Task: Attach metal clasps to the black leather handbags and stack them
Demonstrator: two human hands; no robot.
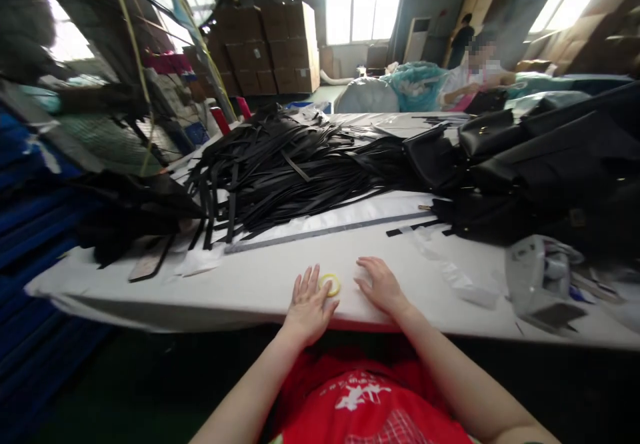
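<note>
My left hand lies flat on the white table near its front edge, fingers stretched out, its fingertips touching a small yellow ring of tape. My right hand rests palm down just right of the ring, fingers loosely extended and holding nothing. A long grey metal ruler lies across the table beyond both hands. Behind it spreads a big heap of black straps.
Black bags are piled at the right. A clear tape dispenser and plastic wrap sit at the right front. Dark material lies at the left end. Another person sits far back, with stacked cardboard boxes behind.
</note>
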